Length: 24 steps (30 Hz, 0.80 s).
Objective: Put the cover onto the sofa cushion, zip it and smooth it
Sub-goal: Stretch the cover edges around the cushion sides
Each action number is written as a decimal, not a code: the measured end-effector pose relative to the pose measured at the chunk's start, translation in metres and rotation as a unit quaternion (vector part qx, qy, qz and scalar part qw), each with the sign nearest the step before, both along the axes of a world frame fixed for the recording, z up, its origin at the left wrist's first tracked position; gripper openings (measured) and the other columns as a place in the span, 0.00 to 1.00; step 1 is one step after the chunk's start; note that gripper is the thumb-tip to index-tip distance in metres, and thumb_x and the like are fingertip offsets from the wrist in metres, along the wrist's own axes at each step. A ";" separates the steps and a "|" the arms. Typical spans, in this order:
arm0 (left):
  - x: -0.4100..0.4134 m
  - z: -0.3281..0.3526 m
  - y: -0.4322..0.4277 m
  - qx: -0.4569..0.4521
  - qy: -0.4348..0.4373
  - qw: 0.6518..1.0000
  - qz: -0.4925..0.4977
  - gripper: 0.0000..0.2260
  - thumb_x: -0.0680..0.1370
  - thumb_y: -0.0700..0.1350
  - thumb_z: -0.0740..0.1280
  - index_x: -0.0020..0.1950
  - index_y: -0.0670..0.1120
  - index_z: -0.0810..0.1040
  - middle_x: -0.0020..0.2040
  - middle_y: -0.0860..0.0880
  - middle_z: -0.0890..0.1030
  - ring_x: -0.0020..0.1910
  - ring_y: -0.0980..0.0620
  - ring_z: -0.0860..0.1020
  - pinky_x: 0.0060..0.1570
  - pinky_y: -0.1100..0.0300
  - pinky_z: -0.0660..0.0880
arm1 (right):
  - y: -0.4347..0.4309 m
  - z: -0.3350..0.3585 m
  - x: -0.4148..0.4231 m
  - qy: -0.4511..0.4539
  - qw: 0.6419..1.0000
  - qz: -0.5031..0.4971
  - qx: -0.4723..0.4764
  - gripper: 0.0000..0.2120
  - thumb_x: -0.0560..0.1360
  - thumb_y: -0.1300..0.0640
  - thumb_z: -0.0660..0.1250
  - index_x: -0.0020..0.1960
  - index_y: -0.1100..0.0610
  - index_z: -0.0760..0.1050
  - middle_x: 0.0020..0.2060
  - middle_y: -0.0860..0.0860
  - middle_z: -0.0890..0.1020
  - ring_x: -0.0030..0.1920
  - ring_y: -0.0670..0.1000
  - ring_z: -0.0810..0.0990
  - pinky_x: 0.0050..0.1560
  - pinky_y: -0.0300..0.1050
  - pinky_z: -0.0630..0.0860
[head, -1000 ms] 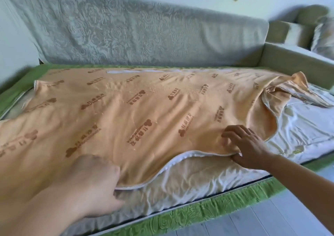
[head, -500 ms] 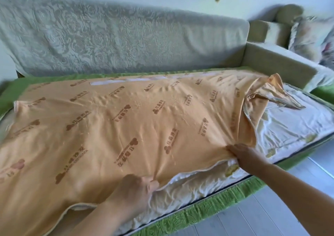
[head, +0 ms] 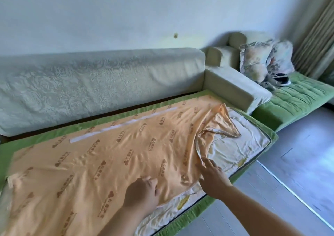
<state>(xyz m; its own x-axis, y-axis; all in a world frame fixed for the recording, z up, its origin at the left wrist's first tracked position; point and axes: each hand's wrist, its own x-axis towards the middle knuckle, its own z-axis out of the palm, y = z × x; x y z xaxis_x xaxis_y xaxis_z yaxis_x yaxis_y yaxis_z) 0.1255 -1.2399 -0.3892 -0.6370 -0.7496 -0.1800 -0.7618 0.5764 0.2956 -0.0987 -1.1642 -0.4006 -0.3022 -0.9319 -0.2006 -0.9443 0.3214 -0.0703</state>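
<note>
Hands shifted up the cover (head: pixel 108 154): my right hand (head: pixel 213 178) flat-fingered, left hand (head: pixel 142 194) curled, grip unclear. Bunched corner (head: pixel 216 127) beyond right fingers (head: pixel 208 164) could snag the cushion (head: pixel 235 150).

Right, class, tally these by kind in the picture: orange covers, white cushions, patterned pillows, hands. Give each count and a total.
Orange cover: 1
White cushion: 1
Patterned pillows: 2
Hands: 2, left hand and right hand
Total: 6
</note>
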 end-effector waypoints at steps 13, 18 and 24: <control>-0.075 0.201 0.028 -0.026 0.032 0.999 0.022 0.08 0.78 0.50 0.57 0.43 0.50 0.73 0.45 0.53 0.76 0.42 0.52 0.75 0.38 0.61 0.70 | 0.073 0.213 -0.119 0.032 0.990 -0.135 -0.016 0.22 0.77 0.54 0.59 0.70 0.52 0.64 0.72 0.54 0.58 0.73 0.55 0.55 0.68 0.51 0.64; -0.091 0.206 0.044 -0.024 0.036 0.999 0.020 0.06 0.78 0.50 0.58 0.41 0.52 0.69 0.45 0.52 0.75 0.41 0.53 0.70 0.39 0.62 0.68 | 0.096 0.221 -0.130 0.047 0.989 -0.140 -0.005 0.20 0.77 0.54 0.59 0.68 0.53 0.66 0.71 0.54 0.60 0.73 0.54 0.56 0.68 0.51 0.64; -0.135 0.195 0.046 -0.008 0.014 1.000 0.014 0.06 0.78 0.50 0.58 0.43 0.52 0.71 0.40 0.54 0.74 0.40 0.54 0.72 0.34 0.62 0.65 | 0.095 0.218 -0.174 0.043 0.991 -0.127 -0.008 0.20 0.76 0.56 0.59 0.68 0.54 0.67 0.71 0.54 0.61 0.73 0.55 0.56 0.69 0.52 0.64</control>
